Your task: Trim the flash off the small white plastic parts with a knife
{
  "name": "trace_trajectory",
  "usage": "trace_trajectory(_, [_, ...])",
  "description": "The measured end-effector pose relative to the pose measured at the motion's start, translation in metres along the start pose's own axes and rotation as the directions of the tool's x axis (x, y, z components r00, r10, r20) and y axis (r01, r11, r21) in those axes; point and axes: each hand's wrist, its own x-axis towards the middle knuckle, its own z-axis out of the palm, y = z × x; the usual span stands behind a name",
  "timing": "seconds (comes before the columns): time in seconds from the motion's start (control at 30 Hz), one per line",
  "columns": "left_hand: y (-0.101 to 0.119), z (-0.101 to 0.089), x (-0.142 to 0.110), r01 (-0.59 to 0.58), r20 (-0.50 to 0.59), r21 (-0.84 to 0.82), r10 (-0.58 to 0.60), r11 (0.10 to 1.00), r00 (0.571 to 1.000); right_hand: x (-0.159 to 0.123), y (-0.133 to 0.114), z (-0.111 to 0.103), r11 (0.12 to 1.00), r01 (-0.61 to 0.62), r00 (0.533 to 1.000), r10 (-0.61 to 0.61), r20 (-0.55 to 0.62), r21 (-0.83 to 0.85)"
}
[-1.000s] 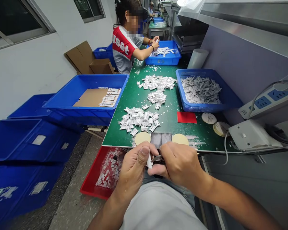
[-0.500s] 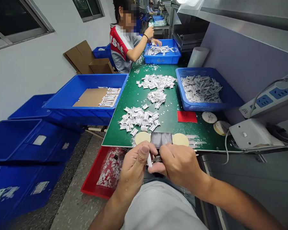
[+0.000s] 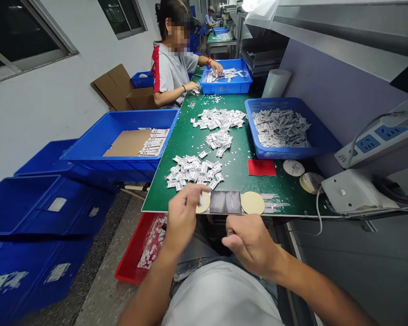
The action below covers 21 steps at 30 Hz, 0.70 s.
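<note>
My left hand (image 3: 183,215) is pinched, slightly blurred, around a small white piece (image 3: 201,199) above the left cream disc (image 3: 204,208). Just beyond it on the green table lies a pile of white pieces (image 3: 194,171). My right hand (image 3: 253,242) is curled into a fist in front of the table edge, and whatever lies inside its fingers is hidden. Two dark square pads (image 3: 225,202) sit side by side between the left disc and a right cream disc (image 3: 252,203).
A blue basket of white pieces (image 3: 248,117) stands right, behind a red pad (image 3: 261,167). A large blue bin (image 3: 85,151) is left; a red tray (image 3: 122,269) sits below the table edge. A co-worker (image 3: 175,74) reaches into a far blue tray (image 3: 226,88). A power strip (image 3: 377,136) hangs right.
My hands have drawn apart: the left moved up and left with the white piece, the right slightly down. The co-worker has lowered the raised hand and now reaches into the tray.
</note>
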Motion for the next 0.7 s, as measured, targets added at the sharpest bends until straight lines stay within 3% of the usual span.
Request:
trace_trajectory(0.03, [-0.008,-0.002,0.017,-0.06,-0.018,0.245,0.066,0.968,0.998,-0.006,0.005,-0.005,0.973,-0.122,0.992,0.115,0.048,0.196])
trace_trajectory(0.07, [-0.017,-0.005,0.035,-0.076,-0.006,0.352,0.083,0.933,0.996,-0.014,0.011,-0.011,0.889,-0.26,0.965,0.228,0.127,0.377])
trace_trajectory(0.1, [-0.026,-0.007,0.054,-0.08,0.009,0.415,0.084,0.906,0.996,-0.022,0.019,-0.017,0.756,-0.396,0.918,0.315,0.24,0.522])
trace_trajectory(0.13, [-0.034,-0.009,0.072,-0.076,0.021,0.469,0.075,0.88,0.997,-0.032,0.03,-0.022,0.558,-0.523,0.852,0.357,0.383,0.644])
trace_trajectory(0.17, [-0.041,-0.009,0.09,-0.063,0.023,0.505,0.059,0.861,0.998,-0.043,0.041,-0.027,0.475,-0.572,0.82,0.34,0.46,0.668])
trace_trajectory(0.23, [-0.051,-0.006,0.121,-0.037,0.013,0.577,0.036,0.816,0.999,-0.064,0.066,-0.032,0.395,-0.615,0.788,0.329,0.52,0.683])
trace_trajectory(0.33, [-0.056,0.011,0.16,-0.02,0.012,0.634,0.017,0.773,1.0,-0.09,0.095,-0.029,0.239,-0.608,0.764,0.435,0.476,0.757])
trace_trajectory(0.47, [-0.054,0.053,0.191,-0.02,0.091,0.627,-0.047,0.778,0.995,-0.112,0.104,-0.019,0.102,-0.569,0.702,0.577,0.418,0.816])
trace_trajectory(0.57, [-0.051,0.08,0.201,0.003,0.14,0.569,-0.1,0.823,0.985,-0.118,0.095,-0.015,0.066,-0.558,0.663,0.634,0.397,0.827])
trace_trajectory(0.7, [-0.044,0.084,0.196,0.039,0.166,0.385,-0.11,0.922,0.98,-0.113,0.085,-0.014,0.096,-0.565,0.646,0.67,0.366,0.82])
